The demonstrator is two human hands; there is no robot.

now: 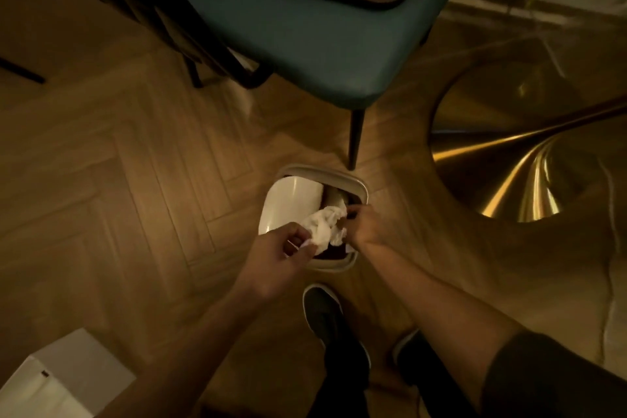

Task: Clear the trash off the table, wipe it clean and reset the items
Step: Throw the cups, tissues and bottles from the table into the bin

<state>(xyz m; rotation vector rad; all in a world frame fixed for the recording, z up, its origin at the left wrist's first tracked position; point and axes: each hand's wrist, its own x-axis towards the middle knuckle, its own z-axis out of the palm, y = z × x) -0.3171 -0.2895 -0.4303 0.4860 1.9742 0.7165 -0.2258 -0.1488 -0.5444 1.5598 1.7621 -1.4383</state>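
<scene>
Pinched in the curled fingers of the left hand (278,258): the near end of a crumpled white tissue (324,229). The tissue is stretched between both hands, long axis lower left to upper right, directly above the opening of the trash bin (334,267), beside its tilted white lid (291,202). The far end is pinched by the right hand (368,226), judged nearer the opening; a downward release is called for.

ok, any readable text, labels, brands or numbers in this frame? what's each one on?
No readable text anywhere in this frame.
white box: one small dark mark on its top face, too small to read.
bin, tissue, chair: no print visible in the dim light.
</scene>
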